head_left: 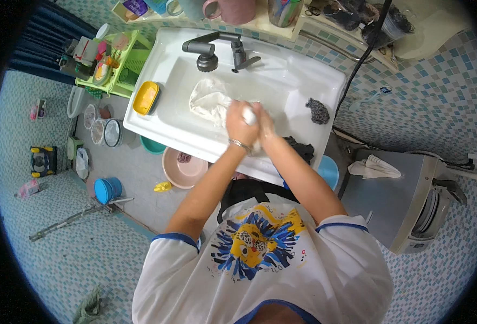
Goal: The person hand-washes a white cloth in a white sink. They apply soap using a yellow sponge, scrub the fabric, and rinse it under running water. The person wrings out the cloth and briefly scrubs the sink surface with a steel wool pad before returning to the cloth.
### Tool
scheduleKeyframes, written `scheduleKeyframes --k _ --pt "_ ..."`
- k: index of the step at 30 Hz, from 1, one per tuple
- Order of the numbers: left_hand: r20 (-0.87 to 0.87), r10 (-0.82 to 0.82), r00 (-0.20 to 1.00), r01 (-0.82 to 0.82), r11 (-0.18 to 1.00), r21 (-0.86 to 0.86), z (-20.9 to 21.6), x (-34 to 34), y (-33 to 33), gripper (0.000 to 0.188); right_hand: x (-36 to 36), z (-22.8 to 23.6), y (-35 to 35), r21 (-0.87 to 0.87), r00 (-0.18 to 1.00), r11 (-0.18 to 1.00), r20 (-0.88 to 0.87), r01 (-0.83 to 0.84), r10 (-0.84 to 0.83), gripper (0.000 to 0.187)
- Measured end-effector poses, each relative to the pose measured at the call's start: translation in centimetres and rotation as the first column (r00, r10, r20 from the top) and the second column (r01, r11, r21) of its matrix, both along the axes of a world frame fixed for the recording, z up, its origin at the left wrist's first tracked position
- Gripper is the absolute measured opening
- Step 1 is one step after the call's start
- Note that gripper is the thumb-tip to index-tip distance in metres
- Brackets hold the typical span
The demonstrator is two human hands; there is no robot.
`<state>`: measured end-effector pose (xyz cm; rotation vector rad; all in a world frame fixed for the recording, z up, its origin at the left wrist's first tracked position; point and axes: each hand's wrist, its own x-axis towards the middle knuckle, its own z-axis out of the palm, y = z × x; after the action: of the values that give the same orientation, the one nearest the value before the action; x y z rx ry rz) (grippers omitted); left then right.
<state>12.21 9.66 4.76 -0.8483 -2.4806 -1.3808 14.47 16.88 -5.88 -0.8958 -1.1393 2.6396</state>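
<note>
White cloth (206, 101) in the sink (329, 82), part bunched between the hands toward the sink's near side. Left hand (241, 125): fingers clenched round the bunch. Right hand (267, 125): against the bunch, finger closure hidden, can't tell. Gray faucet (207, 62) at sink's back, yellow dish (146, 98) on its left rim, dark scrubber (318, 111) on its right.

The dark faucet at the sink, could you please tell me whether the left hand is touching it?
Apart. The head view shows the left hand below the dark faucet in the picture, with white sink plainly visible between them.
</note>
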Motion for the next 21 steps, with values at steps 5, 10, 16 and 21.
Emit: scheduleKeyframes --k 5,10,16,21 --pt "0.213 -0.090 0.973 0.056 0.986 0.160 1.3 -1.5 0.8 0.020 0.4 9.4 -0.2 -0.408 0.995 0.909 0.089 0.087 -0.056 0.044" --pt "-0.176 -0.041 0.984 0.037 0.999 -0.024 1.3 1.2 1.0 0.018 0.6 8.6 1.2 -0.503 0.999 0.863 -0.019 -0.046 0.042 0.047" --pt "-0.176 -0.043 0.983 0.067 0.989 0.131 1.4 -0.2 1.8 0.015 0.2 8.1 2.2 -0.436 0.993 0.900 0.116 0.020 0.034 0.037" --pt "0.035 0.013 0.999 -0.016 0.996 0.089 0.0 -1.4 1.8 0.018 0.4 10.0 1.6 -0.513 0.987 0.844 -0.109 -0.160 0.120 0.039"
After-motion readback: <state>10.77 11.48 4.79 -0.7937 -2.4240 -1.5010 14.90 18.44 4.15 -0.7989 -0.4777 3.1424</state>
